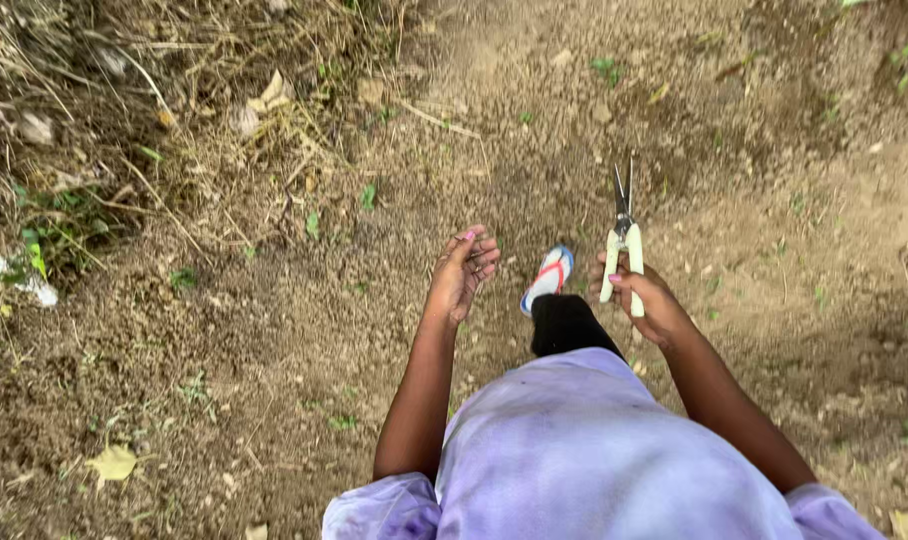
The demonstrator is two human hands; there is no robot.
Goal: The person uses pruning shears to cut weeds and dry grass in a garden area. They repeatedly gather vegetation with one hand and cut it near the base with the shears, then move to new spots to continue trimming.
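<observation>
My right hand (646, 300) grips a pair of garden snips (622, 240) with pale yellow-green handles. Their thin dark blades are slightly apart and point away from me over the bare soil. My left hand (461, 272) is raised in front of me, palm turned inward, fingers loosely curled and holding nothing. Between the two hands my foot in a blue, white and red flip-flop (547, 277) steps forward on the dirt. My lilac shirt (584, 450) fills the bottom of the view.
Brown dirt ground (754, 230) stretches ahead and to the right. Dry grass, twigs and dead leaves (124, 120) bank up at the upper left, with a few green sprouts. A yellow fallen leaf (113, 462) lies at the lower left.
</observation>
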